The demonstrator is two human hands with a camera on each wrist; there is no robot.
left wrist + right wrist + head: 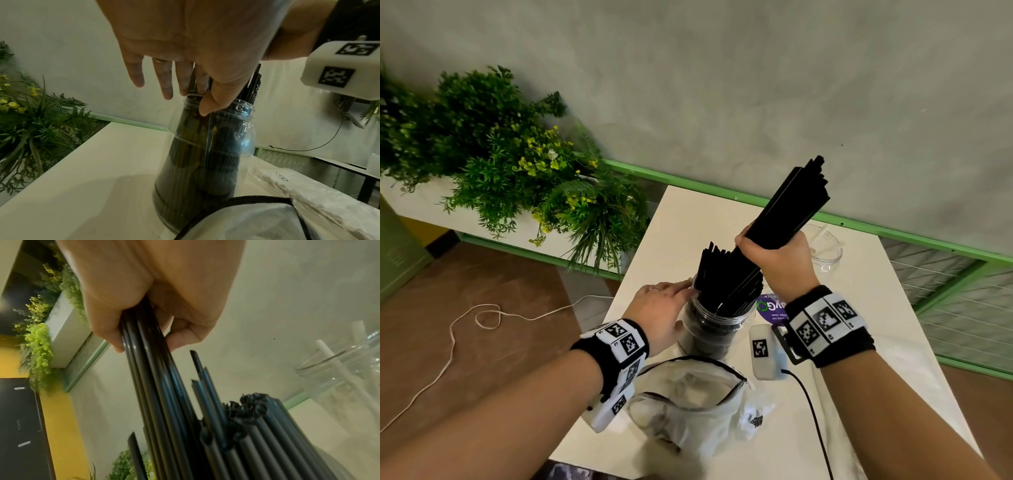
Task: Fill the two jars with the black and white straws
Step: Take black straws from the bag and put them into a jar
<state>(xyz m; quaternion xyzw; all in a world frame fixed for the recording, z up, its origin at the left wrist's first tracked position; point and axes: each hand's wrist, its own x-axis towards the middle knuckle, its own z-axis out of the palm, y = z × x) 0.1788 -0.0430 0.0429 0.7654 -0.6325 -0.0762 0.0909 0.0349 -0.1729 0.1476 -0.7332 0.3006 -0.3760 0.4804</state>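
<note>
**Desk:** Straws by the fistful, then. What is the frame showing?

**Photographer:** The right hand (774,255) is wrapped tight round a thick bundle of black straws (789,202), tilted, lower ends meeting the mouth of a clear jar (205,154) on the white table (876,325). That jar is already crowded with black straws (729,277) standing well above its rim.

**Desk:** And the other hand?

**Photographer:** The left hand (185,48) has its fingers spread and straight, tips against the straws at the rim, thumb on the jar's neck. It steadies, it does not clutch.

**Desk:** Where is the trouble likely?

**Photographer:** My reading: the jar looks near full, so the new bundle may jam on the ends already there. Forcing it could buckle straws or fan them over the rim. The angle is the second worry. A slanted push on a light plastic jar, held only by flat fingers, could tip it toward the clear bag (688,404) lying just in front.

**Desk:** Anything else at risk?

**Photographer:** A loosening fist would let the bundle splay before it is seated, scattering straws across the table. The second jar (825,246) sits behind the right hand, with a white straw (329,353) or two inside. It looks far emptier, so black strays landing there would mix the colours.
</note>
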